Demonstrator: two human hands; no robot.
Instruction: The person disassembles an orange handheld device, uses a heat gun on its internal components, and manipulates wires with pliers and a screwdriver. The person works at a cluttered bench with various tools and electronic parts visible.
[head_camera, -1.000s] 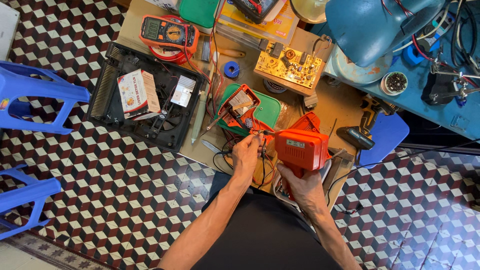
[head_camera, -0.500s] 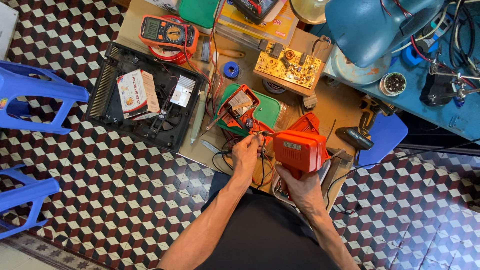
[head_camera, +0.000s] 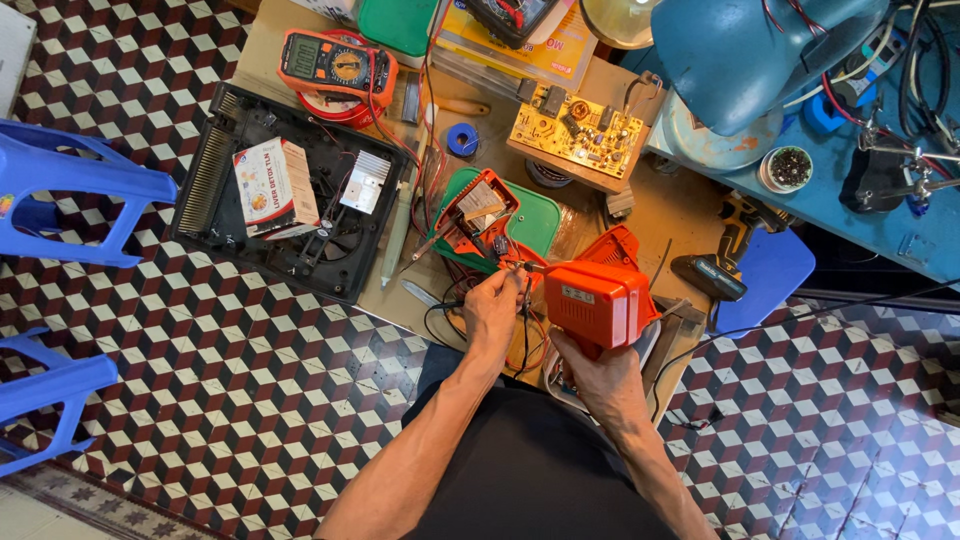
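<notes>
Moved: your orange soldering gun (head_camera: 598, 303) has edged slightly left.
Right hand (head_camera: 603, 379): clenched around its grip.
Left hand (head_camera: 492, 310): pinching thin wires (head_camera: 524, 322).

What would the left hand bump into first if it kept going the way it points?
The left hand points up the bench; first in line looks like the opened orange device on the green tray, though depth is hard to judge from above.
</notes>
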